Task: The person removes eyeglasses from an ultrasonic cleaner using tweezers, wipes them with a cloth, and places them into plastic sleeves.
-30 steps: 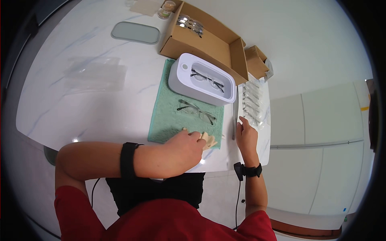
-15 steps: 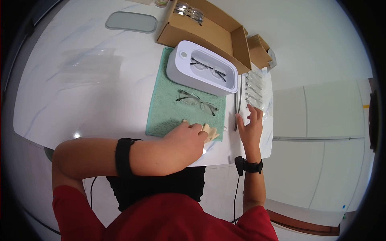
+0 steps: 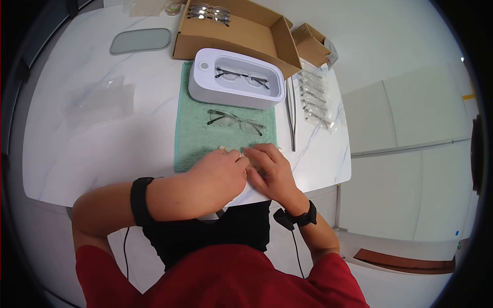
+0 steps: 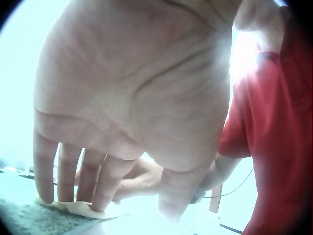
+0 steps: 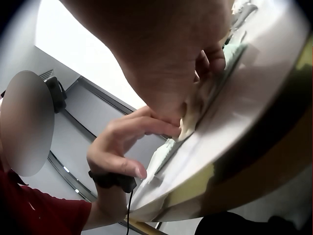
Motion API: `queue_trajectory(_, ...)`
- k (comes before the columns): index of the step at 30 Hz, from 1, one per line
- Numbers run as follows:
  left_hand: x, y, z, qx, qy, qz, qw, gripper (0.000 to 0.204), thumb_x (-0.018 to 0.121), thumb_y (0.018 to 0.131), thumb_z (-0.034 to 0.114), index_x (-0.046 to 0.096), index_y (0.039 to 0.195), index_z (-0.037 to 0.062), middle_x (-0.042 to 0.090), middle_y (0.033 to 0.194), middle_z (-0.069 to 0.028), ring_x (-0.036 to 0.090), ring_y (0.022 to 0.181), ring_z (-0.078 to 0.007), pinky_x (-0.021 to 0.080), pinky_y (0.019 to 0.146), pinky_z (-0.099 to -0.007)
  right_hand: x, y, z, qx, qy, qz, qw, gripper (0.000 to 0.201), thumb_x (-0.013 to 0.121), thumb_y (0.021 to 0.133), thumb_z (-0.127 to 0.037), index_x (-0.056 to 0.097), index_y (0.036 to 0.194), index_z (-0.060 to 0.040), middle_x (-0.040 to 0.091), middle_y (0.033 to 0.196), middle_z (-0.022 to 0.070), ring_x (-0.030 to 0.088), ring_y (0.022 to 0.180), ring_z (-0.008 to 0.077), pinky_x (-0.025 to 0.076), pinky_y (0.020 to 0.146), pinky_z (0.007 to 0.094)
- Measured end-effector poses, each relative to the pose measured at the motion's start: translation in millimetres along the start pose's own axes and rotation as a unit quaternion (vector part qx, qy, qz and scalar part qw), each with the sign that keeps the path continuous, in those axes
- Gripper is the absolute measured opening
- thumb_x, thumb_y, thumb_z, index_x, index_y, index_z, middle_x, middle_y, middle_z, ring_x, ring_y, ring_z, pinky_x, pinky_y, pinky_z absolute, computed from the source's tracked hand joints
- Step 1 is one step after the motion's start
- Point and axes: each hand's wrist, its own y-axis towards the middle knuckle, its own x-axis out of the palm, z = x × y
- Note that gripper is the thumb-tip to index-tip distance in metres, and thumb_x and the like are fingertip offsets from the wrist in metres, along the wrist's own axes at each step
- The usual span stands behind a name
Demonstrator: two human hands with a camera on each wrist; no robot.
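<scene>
A cream cloth [image 5: 190,120] lies on the front edge of the green towel [image 3: 190,133], mostly hidden by both hands in the head view. My left hand [image 3: 215,172] has straight fingers, their tips pressing on the cloth in the left wrist view. My right hand [image 3: 272,172] is beside it, fingers and thumb curled round the cloth's near part. Just beyond the hands, a pair of rimless glasses [image 3: 236,121] rests on the towel. Behind that stands a white cleaner tub [image 3: 236,97] with another pair of glasses [image 3: 241,75] inside.
Behind the tub is a cardboard box [image 3: 239,43] with several glasses [image 3: 209,14] at its left end. Tweezers [image 3: 291,115] and several bagged glasses [image 3: 316,100] lie to the right. A grey lid [image 3: 140,41] and clear plastic bags [image 3: 100,105] are at the left.
My right hand has moved left from beside the tweezers and bagged glasses to the cloth, next to my left hand. The left hand has stayed on the cloth. The head view has shifted.
</scene>
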Motion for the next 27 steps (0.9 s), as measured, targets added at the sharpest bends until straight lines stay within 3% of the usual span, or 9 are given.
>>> queue_trajectory(4, -5.7, -2.1, -0.9, 0.009, 0.01, -0.032, 0.999, 0.037, 0.079, 0.081, 0.031, 0.071, 0.102, 0.0006, 0.061, 0.115, -0.0107, 0.058, 0.111, -0.0264, 0.052, 0.091, -0.0371, 8.4, 0.6, -7.0, 0.023, 0.058, 0.035, 0.997, 0.049, 0.078, 0.076, -0.009, 0.066, 0.123, -0.0063, 0.063, 0.113, 0.0152, 0.066, 0.094, 0.0346, 0.057, 0.078, 0.0383)
queue_trajectory(7, -9.4, -1.2, -2.2, -0.001, -0.036, -0.016, 0.999, 0.028, 0.078, 0.081, 0.027, 0.075, 0.1, 0.0063, 0.065, 0.109, -0.0095, 0.062, 0.104, -0.0262, 0.051, 0.093, -0.0362, 7.9, 6.8, -14.4, -0.02, 0.049, 0.058, 0.997, 0.051, 0.078, 0.075, -0.01, 0.065, 0.124, -0.0068, 0.063, 0.113, 0.015, 0.066, 0.094, 0.0343, 0.056, 0.077, 0.0383)
queue_trajectory(10, -14.7, -0.7, -4.7, -0.002, -0.032, -0.066, 0.997, 0.026, 0.078, 0.083, 0.028, 0.075, 0.098, 0.006, 0.065, 0.107, -0.0099, 0.064, 0.099, -0.0258, 0.052, 0.087, -0.0362, 15.5, 8.7, -17.2, -0.017, 0.035, 0.075, 0.996, 0.041, 0.079, 0.075, -0.009, 0.067, 0.114, -0.0053, 0.063, 0.109, 0.013, 0.063, 0.096, 0.0319, 0.055, 0.077, 0.0395)
queue_trajectory(12, -15.2, 0.2, -5.6, 0.014, -0.025, -0.044, 0.999, 0.026, 0.077, 0.084, 0.028, 0.074, 0.097, 0.0059, 0.065, 0.105, -0.0096, 0.065, 0.096, -0.0249, 0.053, 0.081, -0.0363, 21.9, 5.3, -10.3, -0.021, 0.032, 0.058, 0.998, 0.035, 0.079, 0.074, -0.006, 0.069, 0.107, -0.0053, 0.064, 0.103, 0.0106, 0.064, 0.091, 0.0309, 0.054, 0.073, 0.0392)
queue_trajectory(16, -26.0, 2.7, -5.7, 0.01, -0.014, -0.057, 0.998, 0.035, 0.075, 0.086, 0.031, 0.068, 0.104, 0.0026, 0.062, 0.104, -0.0083, 0.062, 0.099, -0.0261, 0.052, 0.082, -0.0388, 12.7, 8.0, -12.1, 0.033, 0.082, 0.063, 0.994, 0.027, 0.079, 0.075, -0.005, 0.069, 0.101, -0.0053, 0.064, 0.094, 0.0083, 0.065, 0.082, 0.0288, 0.053, 0.067, 0.0378)
queue_trajectory(18, -34.5, -0.6, -7.0, 0.017, -0.037, 0.026, 0.999, 0.031, 0.076, 0.085, 0.029, 0.067, 0.1, 0.0037, 0.062, 0.101, -0.0077, 0.062, 0.096, -0.0266, 0.051, 0.08, -0.0394, 6.8, 10.1, -6.8, 0.018, 0.106, 0.091, 0.99, 0.024, 0.078, 0.076, -0.002, 0.07, 0.099, -0.0051, 0.065, 0.089, 0.0081, 0.064, 0.075, 0.0267, 0.052, 0.062, 0.0353)
queue_trajectory(21, -59.4, -6.7, -8.4, -0.004, -0.068, 0.07, 0.995, 0.029, 0.076, 0.084, 0.028, 0.066, 0.097, 0.0044, 0.062, 0.1, -0.0078, 0.061, 0.093, -0.0276, 0.05, 0.08, -0.0406, -6.4, 15.9, -0.2, 0.022, 0.115, 0.146, 0.982, 0.021, 0.077, 0.079, 0.001, 0.07, 0.098, -0.0036, 0.066, 0.091, 0.0092, 0.065, 0.074, 0.0244, 0.052, 0.061, 0.0332)
queue_trajectory(24, -63.4, -7.7, -9.0, -0.009, -0.058, 0.079, 0.995, 0.026, 0.076, 0.083, 0.027, 0.065, 0.092, 0.0058, 0.061, 0.095, -0.0079, 0.061, 0.092, -0.0277, 0.049, 0.078, -0.0412, -10.9, 20.6, 4.3, 0.034, 0.101, 0.225, 0.968, 0.02, 0.076, 0.08, 0.002, 0.069, 0.098, -0.0024, 0.067, 0.092, 0.0102, 0.065, 0.075, 0.0227, 0.052, 0.061, 0.0321)
queue_trajectory(27, -54.9, -6.3, -9.4, 0.002, -0.055, 0.039, 0.998, 0.024, 0.077, 0.082, 0.026, 0.065, 0.09, 0.0063, 0.06, 0.091, -0.0075, 0.061, 0.09, -0.0277, 0.049, 0.078, -0.0406, -9.2, 30.6, 1.4, 0.003, 0.101, 0.206, 0.973, 0.019, 0.075, 0.082, 0.003, 0.068, 0.099, -0.0014, 0.066, 0.092, 0.0103, 0.065, 0.072, 0.0216, 0.052, 0.061, 0.0303)
